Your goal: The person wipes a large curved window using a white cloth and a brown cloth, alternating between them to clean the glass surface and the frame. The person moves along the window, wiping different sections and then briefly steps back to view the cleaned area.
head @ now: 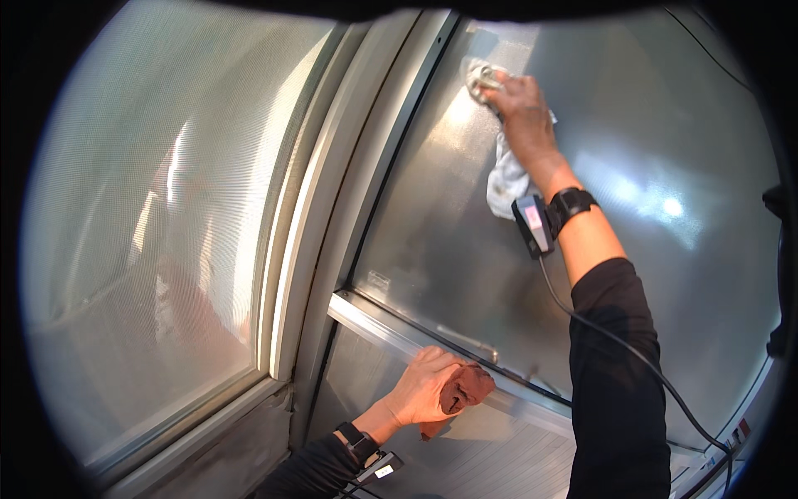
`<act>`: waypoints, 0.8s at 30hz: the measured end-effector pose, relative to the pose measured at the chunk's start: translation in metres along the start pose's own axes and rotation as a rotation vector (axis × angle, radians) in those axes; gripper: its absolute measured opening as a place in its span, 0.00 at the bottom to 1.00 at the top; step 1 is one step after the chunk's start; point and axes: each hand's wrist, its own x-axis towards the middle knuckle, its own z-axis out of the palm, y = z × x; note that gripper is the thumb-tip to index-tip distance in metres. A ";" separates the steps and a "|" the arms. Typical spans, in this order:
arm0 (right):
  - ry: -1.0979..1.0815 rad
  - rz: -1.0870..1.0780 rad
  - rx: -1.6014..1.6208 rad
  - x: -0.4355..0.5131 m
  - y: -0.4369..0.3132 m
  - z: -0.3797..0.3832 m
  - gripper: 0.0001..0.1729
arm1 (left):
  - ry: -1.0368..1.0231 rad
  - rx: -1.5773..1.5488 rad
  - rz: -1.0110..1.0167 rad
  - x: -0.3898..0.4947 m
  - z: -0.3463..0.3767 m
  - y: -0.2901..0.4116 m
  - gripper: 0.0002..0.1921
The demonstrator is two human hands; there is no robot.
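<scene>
My right hand [527, 118] is raised high and grips a white cloth [508, 178]. It presses the bunched end against a smooth grey reflective panel [449, 237], while the rest of the cloth hangs below the palm. Lower down, my left hand [424, 387] is closed around a folded reddish-brown cloth [467, 387]. That hand is at the metal crossrail [380, 324] under the panel; whether the fingers touch the rail, I cannot tell. Each wrist wears a black strap with a small cabled device, one at the right wrist [533, 224] and one at the left [380, 468].
Left of the panel runs an upright metal frame [336, 150], beside a window with a fine mesh screen [143, 187]. A ribbed lower panel [499, 455] lies beneath the crossrail. A black cable [623, 349] trails along my right sleeve. Bright light reflects off the upper panel.
</scene>
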 end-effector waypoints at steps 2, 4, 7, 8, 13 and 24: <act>0.127 0.237 -0.111 0.036 0.025 0.026 0.13 | -0.031 -0.020 -0.008 0.000 0.000 -0.003 0.30; 0.027 0.294 -0.088 0.050 0.013 0.043 0.19 | -0.008 -0.025 0.017 -0.001 0.001 -0.006 0.31; -0.106 0.279 0.142 0.042 -0.042 0.049 0.15 | 0.001 -0.029 0.035 -0.002 0.002 -0.008 0.33; -0.120 0.168 0.162 0.028 -0.063 0.046 0.16 | -0.002 -0.027 0.036 -0.002 0.002 -0.008 0.33; -0.136 -0.036 0.540 -0.049 -0.133 0.014 0.15 | -0.122 -0.086 -0.005 -0.003 -0.008 -0.006 0.37; -0.640 0.131 1.144 -0.178 -0.255 -0.038 0.18 | -0.168 0.068 -0.285 -0.047 -0.067 0.012 0.28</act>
